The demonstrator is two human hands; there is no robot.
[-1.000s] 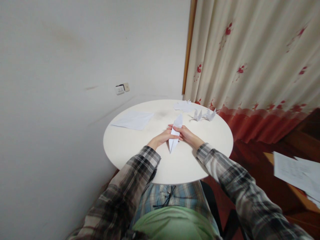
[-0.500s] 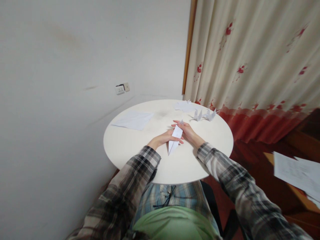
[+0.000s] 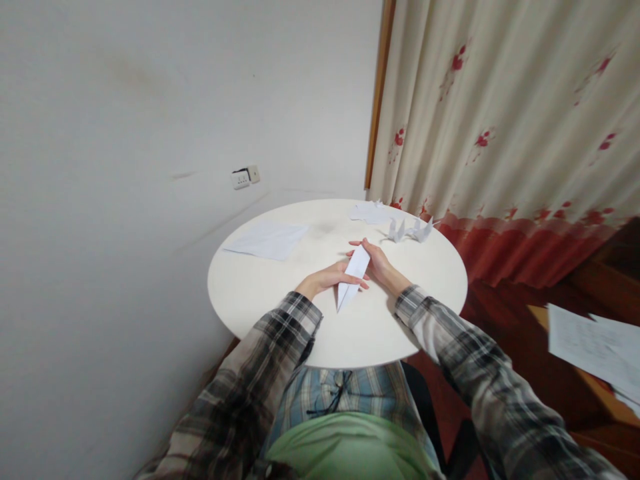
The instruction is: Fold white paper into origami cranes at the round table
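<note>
The person's left hand (image 3: 332,275) holds the near part of a long, pointed, folded white paper (image 3: 356,264); the right hand (image 3: 379,260) holds its far end. It is over a round white table (image 3: 345,343), near two white paper birds (image 3: 421,231).

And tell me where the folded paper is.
In the head view, the folded paper is near the middle of the table, in the left hand and right hand, left of the pair of cranes.
</note>
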